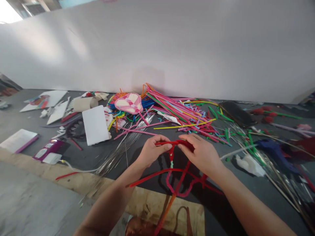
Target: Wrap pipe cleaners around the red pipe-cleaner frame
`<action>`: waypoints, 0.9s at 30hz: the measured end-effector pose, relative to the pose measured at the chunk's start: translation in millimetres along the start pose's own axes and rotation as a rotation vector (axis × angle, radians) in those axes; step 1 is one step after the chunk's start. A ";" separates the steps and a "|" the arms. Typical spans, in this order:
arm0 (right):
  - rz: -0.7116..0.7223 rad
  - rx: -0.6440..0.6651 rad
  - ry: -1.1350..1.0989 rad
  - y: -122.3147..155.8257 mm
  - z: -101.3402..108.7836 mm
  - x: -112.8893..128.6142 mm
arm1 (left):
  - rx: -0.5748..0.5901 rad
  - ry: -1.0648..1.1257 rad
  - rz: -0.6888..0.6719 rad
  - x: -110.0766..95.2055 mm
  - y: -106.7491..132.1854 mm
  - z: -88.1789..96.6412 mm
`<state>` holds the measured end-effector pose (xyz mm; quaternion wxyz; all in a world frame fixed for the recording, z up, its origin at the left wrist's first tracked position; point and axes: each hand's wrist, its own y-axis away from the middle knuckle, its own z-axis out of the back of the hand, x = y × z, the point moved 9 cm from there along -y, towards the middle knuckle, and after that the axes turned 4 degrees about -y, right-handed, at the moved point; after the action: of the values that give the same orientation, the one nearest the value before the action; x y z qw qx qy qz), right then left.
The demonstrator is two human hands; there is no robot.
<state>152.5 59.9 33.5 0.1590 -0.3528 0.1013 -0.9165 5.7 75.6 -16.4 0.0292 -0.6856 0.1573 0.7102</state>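
Between thumb and fingers, my left hand [157, 147] pinches the left part of a red pipe cleaner [175, 143]. My right hand [198, 150] is closed on the same red piece a little to the right. Below the fingers hangs a joined shape of bent pipe cleaners, with a pale green twist [171, 164], a pink curve [182, 195] and a long red-orange strand [173, 198] slanting down toward me. Another red strand [150, 177] crosses it sideways. My right fingers hide part of the red piece.
A heap of coloured pipe cleaners [182, 111] lies by the back wall. Thin metal wires [120, 144] lie left of centre, near a white card [95, 125] and a purple device [48, 149]. To the right are a dark case [237, 114], white fluff [250, 165] and a blue tool [277, 152].
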 end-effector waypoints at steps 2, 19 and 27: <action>0.008 0.000 -0.001 0.2 0.5 1.8 | -0.029 0.064 0.008 3.6 -0.5 1.3; -0.115 0.093 -0.278 -2.2 -2.4 -11.0 | -0.002 0.552 0.200 19.2 4.2 -15.9; -0.141 0.171 -0.361 -1.6 -9.1 -11.8 | -0.005 0.543 0.231 23.8 4.3 -18.0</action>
<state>154.3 66.4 20.1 0.1392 -0.5026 -0.0317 -0.8527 20.6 62.6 -39.2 -0.0967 -0.8281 0.2346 0.4998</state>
